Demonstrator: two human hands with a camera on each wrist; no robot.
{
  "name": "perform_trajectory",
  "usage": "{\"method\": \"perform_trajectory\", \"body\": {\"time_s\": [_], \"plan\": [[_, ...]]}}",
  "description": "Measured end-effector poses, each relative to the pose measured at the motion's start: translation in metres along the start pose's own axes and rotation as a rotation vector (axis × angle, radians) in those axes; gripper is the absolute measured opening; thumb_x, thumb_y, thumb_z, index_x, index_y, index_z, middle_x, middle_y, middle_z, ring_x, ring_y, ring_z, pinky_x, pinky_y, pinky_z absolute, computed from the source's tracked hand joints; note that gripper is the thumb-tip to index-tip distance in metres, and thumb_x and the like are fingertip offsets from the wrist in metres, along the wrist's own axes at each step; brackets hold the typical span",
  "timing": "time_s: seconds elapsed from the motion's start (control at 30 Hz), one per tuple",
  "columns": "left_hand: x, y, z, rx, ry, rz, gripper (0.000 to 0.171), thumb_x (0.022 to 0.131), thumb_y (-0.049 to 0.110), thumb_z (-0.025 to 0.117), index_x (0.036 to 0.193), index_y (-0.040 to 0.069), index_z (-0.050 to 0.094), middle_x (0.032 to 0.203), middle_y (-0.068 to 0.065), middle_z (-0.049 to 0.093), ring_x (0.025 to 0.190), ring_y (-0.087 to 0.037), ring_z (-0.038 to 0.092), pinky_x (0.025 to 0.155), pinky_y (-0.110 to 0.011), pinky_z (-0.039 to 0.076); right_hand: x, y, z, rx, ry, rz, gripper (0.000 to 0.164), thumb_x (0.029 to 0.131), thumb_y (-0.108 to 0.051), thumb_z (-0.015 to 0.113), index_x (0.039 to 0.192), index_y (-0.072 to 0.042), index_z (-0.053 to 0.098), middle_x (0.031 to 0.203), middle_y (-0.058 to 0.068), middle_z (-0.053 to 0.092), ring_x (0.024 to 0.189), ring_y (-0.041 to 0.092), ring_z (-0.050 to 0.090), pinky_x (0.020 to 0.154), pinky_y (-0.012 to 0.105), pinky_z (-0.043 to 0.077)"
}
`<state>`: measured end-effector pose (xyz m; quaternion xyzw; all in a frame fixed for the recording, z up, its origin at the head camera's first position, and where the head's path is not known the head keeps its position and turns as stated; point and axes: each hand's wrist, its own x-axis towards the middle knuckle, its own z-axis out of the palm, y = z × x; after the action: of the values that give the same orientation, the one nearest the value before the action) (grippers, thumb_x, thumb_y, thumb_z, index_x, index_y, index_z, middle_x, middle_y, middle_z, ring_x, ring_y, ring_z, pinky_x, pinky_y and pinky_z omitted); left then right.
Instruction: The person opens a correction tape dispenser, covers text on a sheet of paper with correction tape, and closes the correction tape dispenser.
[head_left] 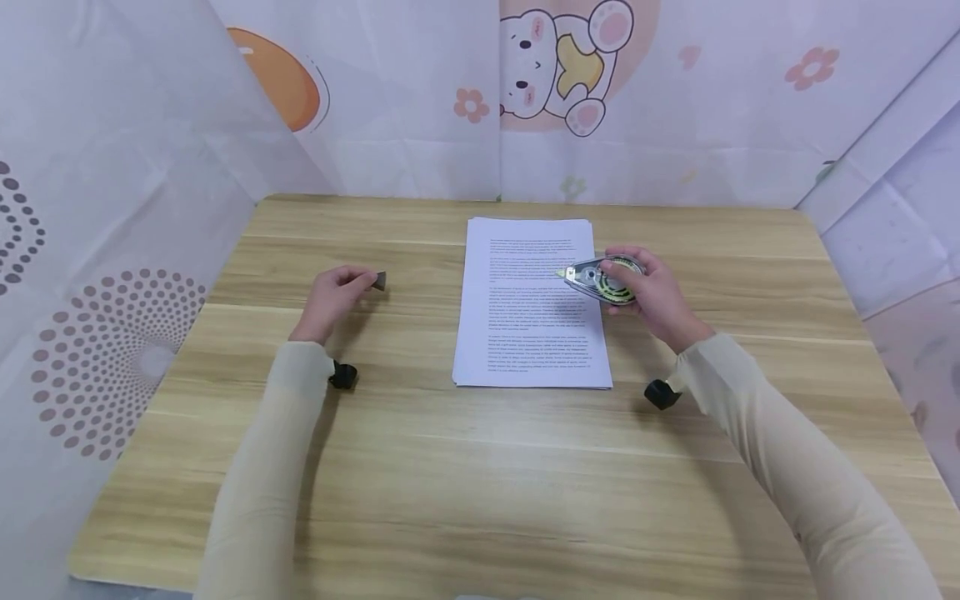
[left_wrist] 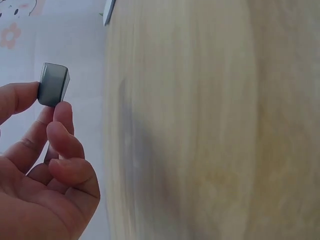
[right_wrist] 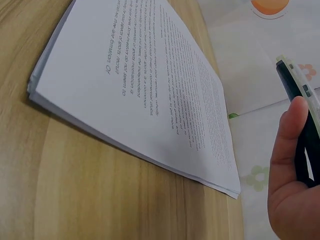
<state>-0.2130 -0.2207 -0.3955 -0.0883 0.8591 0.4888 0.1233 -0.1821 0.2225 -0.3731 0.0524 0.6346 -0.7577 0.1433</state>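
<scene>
A correction tape (head_left: 592,281) with a clear oval case and a green-yellow reel is gripped in my right hand (head_left: 660,302). Its pale tip points left, over the right part of a stack of printed paper (head_left: 525,333). In the right wrist view only an edge of the correction tape (right_wrist: 295,82) shows, with the thumb against it. My left hand (head_left: 330,300), to the left of the paper, pinches a small dark grey cap (head_left: 380,281) between thumb and fingertips. Close up in the left wrist view, the cap (left_wrist: 52,85) looks smooth and semi-glossy, held above the table.
The paper lies on a wooden table (head_left: 450,467) with rounded corners. Printed curtains (head_left: 405,100) hang behind and at both sides. Black wrist cameras, one on the left wrist (head_left: 343,376) and one on the right wrist (head_left: 662,393), stick out near the sleeves.
</scene>
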Motion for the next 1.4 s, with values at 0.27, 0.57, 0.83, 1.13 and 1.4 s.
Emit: {"method": "perform_trajectory", "body": {"time_s": [0.27,0.57,0.83,1.13,1.4], "plan": [[-0.001,-0.004,-0.004,0.041,0.002,-0.049,0.055,0.09,0.053,0.051,0.126,0.011,0.055,0.123,-0.008,0.054,0.096,-0.02,0.048,0.084,-0.033,0.04,0.0,0.001,-0.001,0.005,0.017,0.009,0.027,0.088,-0.02,0.064,0.113,-0.018,0.054,0.111,0.006,0.048,0.071,0.011,0.063,0.051,0.025,0.052],[0.002,-0.008,-0.006,0.087,-0.006,-0.095,0.053,0.093,0.047,0.048,0.129,0.008,0.053,0.128,-0.011,0.052,0.103,-0.02,0.048,0.089,-0.033,0.04,0.0,0.002,-0.002,-0.045,0.057,0.002,0.027,0.088,-0.022,0.064,0.113,-0.018,0.055,0.113,0.005,0.047,0.073,0.01,0.061,0.051,0.023,0.051],[0.004,-0.013,-0.01,0.138,-0.016,-0.103,0.048,0.094,0.043,0.047,0.125,0.006,0.055,0.123,-0.01,0.053,0.103,-0.019,0.047,0.085,-0.03,0.039,-0.004,0.0,-0.004,-0.005,0.039,0.004,0.03,0.088,-0.022,0.065,0.115,-0.016,0.053,0.112,0.006,0.048,0.073,0.011,0.062,0.05,0.023,0.051],[0.003,-0.013,-0.011,0.177,-0.036,-0.1,0.049,0.095,0.044,0.045,0.123,0.005,0.056,0.119,-0.011,0.053,0.098,-0.018,0.046,0.079,-0.027,0.038,-0.003,0.001,-0.005,-0.082,0.068,0.025,0.036,0.088,-0.026,0.063,0.12,-0.016,0.051,0.117,0.007,0.045,0.076,0.011,0.061,0.054,0.023,0.052],[0.002,-0.014,-0.013,0.16,-0.031,-0.1,0.048,0.095,0.042,0.045,0.123,0.004,0.056,0.117,-0.01,0.054,0.098,-0.018,0.047,0.08,-0.027,0.038,-0.002,0.002,-0.005,-0.097,0.067,0.03,0.043,0.088,-0.027,0.063,0.126,-0.013,0.048,0.118,0.007,0.044,0.078,0.011,0.061,0.055,0.022,0.052]]}}
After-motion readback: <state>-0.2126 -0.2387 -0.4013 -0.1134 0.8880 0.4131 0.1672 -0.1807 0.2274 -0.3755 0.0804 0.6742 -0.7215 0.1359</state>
